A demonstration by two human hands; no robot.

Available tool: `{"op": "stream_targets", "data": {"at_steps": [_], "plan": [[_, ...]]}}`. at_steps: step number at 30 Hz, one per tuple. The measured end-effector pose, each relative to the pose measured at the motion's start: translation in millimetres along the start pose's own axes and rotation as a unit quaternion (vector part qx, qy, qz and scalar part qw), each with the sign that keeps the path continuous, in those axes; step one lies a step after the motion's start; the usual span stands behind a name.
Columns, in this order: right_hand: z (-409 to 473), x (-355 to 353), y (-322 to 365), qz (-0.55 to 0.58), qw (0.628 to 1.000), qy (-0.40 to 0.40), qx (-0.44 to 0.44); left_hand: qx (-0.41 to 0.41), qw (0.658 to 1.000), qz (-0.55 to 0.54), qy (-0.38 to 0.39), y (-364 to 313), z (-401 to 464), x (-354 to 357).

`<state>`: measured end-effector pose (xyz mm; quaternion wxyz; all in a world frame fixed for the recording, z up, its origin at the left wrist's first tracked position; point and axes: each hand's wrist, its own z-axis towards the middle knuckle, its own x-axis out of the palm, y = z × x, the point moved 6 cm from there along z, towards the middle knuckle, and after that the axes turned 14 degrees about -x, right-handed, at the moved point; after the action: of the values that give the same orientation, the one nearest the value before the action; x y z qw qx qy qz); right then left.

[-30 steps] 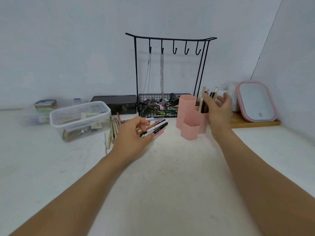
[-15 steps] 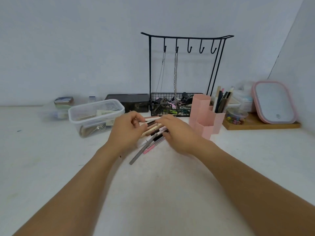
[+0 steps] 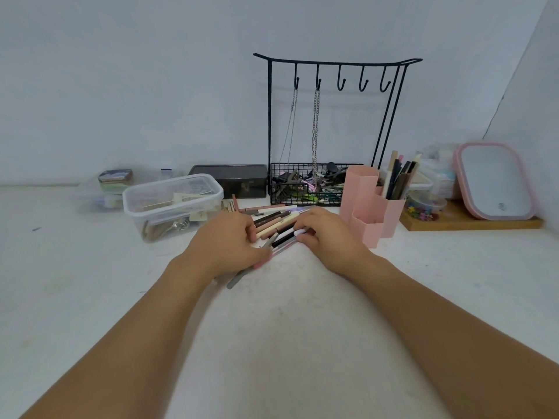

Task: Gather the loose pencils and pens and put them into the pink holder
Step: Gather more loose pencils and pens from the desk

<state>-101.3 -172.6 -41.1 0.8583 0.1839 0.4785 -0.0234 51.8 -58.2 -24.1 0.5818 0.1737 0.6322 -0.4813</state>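
A pile of loose pencils and pens (image 3: 273, 225) lies on the white table, left of the pink holder (image 3: 367, 204). The holder has hexagonal cups; its back right cup holds several pencils (image 3: 399, 176). My left hand (image 3: 225, 243) rests on the left end of the pile, fingers curled over several pens. My right hand (image 3: 325, 237) covers the right end, fingertips pinching a white-tipped pen (image 3: 298, 232). A grey pen (image 3: 239, 278) sticks out under my left hand toward me.
A clear lidded plastic box (image 3: 172, 204) stands left of the pile. Behind are a dark box (image 3: 230, 179), a black wire rack with hooks and basket (image 3: 317, 182), and at right a pink-rimmed mirror (image 3: 496, 182) on a wooden tray (image 3: 472, 222).
My right hand left the holder, where it had put pencils in, and came back to the pile. Both hands now close over the pens on the table.
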Motion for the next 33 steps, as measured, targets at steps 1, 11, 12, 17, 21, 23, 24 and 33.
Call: {"op": "stream_targets", "data": {"at_steps": [1, 11, 12, 17, 21, 23, 24, 33], "plan": [[0, -1, 0, 0.000, 1.000, -0.004, -0.005, 0.002, 1.000, 0.003, 0.004, 0, 0, 0], [3, -23, 29, -0.064, 0.993, -0.076, -0.066, -0.004, 0.999, -0.041, 0.012, 0, 3, 3], [5, -23, 32, -0.074, 0.991, -0.079, -0.075, -0.011, 0.997, -0.069, 0.011, 0, 2, 2], [5, -22, 46, -0.116, 0.975, -0.118, -0.151, -0.118, 0.906, -0.407, -0.003, 4, 2, -17], [0, -28, 53, -0.119, 0.954, -0.186, -0.202, -0.163, 0.805, -0.561, 0.104, 4, 5, -9], [-2, -30, 56, -0.127, 0.941, -0.214, -0.228, -0.150, 0.806, -0.560, 0.122, 3, 5, -3], [-3, -31, 58, -0.129, 0.936, -0.223, -0.241, -0.145, 0.804, -0.563, 0.128, 2, 5, -1], [-8, -42, 69, -0.007, 0.924, -0.326, -0.198, -0.109, 0.811, -0.562, 0.121, -2, 2, 6]]}}
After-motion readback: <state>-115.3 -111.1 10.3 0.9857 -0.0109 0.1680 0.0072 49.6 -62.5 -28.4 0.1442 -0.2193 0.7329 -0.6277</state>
